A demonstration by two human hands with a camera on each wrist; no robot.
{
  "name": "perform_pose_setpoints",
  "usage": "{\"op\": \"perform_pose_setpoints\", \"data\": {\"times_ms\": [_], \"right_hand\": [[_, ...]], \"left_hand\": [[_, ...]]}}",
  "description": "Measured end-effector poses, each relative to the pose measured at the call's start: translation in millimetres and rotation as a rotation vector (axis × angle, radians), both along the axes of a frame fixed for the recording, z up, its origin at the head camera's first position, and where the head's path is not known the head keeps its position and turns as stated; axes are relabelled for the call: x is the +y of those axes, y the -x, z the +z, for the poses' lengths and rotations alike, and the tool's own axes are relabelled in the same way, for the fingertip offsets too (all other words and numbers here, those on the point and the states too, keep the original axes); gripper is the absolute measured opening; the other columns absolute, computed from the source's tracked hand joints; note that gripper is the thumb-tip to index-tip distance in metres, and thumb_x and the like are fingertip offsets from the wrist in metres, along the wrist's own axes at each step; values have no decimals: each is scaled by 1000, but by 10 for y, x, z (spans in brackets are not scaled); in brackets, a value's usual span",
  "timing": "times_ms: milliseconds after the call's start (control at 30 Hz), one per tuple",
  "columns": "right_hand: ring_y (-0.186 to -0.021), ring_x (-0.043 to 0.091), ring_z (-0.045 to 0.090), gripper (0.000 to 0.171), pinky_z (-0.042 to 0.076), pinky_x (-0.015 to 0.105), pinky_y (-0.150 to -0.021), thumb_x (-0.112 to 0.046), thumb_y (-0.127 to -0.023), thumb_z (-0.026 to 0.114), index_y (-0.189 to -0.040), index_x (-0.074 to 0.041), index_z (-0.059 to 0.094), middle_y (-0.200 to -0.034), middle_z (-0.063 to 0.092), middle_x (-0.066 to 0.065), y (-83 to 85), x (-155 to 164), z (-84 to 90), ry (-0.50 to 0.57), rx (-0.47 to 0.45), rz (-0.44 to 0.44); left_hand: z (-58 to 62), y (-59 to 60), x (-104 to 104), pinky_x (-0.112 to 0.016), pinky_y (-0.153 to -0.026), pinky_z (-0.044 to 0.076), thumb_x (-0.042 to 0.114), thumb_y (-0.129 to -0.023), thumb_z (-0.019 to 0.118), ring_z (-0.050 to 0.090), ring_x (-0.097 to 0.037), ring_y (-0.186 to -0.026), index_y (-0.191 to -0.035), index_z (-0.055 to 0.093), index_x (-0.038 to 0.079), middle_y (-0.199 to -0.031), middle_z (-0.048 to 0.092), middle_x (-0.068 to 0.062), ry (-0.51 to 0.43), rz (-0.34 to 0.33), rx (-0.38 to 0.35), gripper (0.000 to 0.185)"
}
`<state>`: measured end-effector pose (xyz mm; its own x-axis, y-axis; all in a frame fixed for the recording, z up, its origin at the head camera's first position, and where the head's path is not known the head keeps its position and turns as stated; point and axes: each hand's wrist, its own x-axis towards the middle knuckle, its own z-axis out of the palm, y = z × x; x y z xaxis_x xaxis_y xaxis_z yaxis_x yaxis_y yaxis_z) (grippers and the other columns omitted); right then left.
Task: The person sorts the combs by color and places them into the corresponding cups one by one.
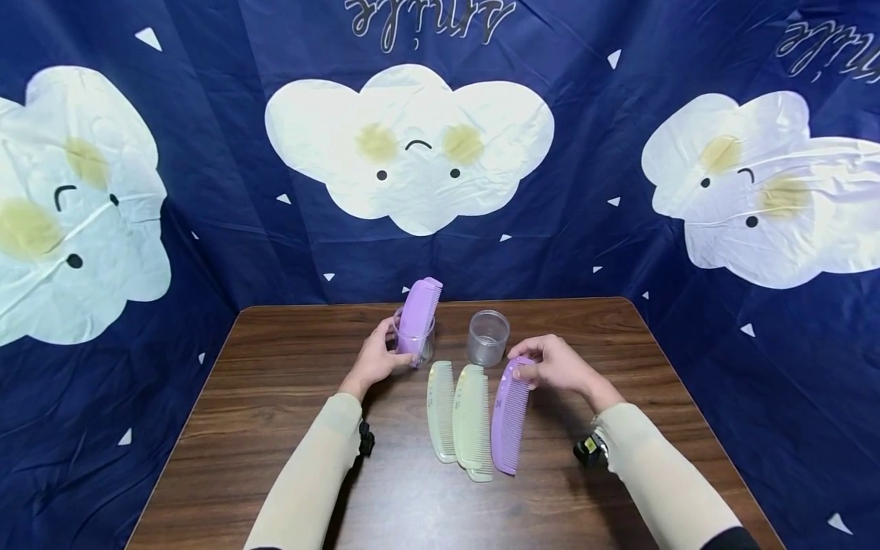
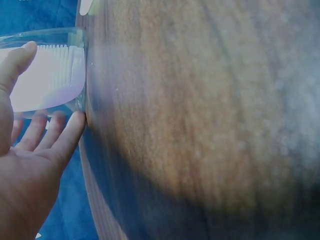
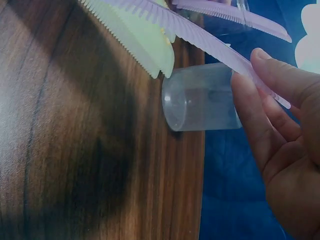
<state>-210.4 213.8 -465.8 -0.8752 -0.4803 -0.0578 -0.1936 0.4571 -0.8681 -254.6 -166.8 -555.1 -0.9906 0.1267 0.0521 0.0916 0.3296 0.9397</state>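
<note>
Left wrist view blurred, cutting off cup (image 2: 45, 75) holding upright purple comb (image 1: 418, 317); left hand (image 1: 376, 359) clasps it. Right hand (image 1: 560, 365) pinches far end of flat purple comb (image 1: 510, 420), right of green combs (image 1: 459, 412).

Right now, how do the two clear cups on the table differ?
The left cup holds a purple comb standing upright in it; the right cup holds nothing. The left hand grips the left cup, while the right cup stands free, apart from the right hand, which pinches the end of another purple comb lying beside it. Both cups are clear plastic, upright and alike in size.
</note>
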Motion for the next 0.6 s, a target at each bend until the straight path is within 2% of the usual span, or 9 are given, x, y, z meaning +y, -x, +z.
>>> {"op": "perform_pose_setpoints", "data": {"times_ms": [200, 433, 600], "right_hand": [[-67, 16, 69, 28, 63, 46, -59, -2, -84, 82, -111, 1, 73, -88, 73, 12, 14, -36, 84, 49, 7, -18], [-72, 16, 71, 31, 64, 43, -61, 3, -85, 80, -114, 7, 69, -96, 72, 22, 14, -148, 217, 151, 42, -50], [-74, 17, 71, 31, 63, 50, -64, 4, -85, 80, -114, 6, 69, -98, 71, 25, 31, -233, 322, 192, 81, -82]], "left_hand": [[-1, 4, -2, -49, -107, 52, -1, -74, 89, 51, -40, -136, -149, 41, 6, -145, 51, -23, 9, 5, 1, 89], [-1, 5, -8, -49, -106, 53, -1, -74, 89, 52, -40, -135, -149, 42, 5, -144, 52, -23, 8, 6, 9, 89], [1, -2, -10, -49, -105, 53, -2, -74, 89, 52, -39, -134, -149, 42, 4, -143, 53, -23, 2, 6, 9, 88]]}}
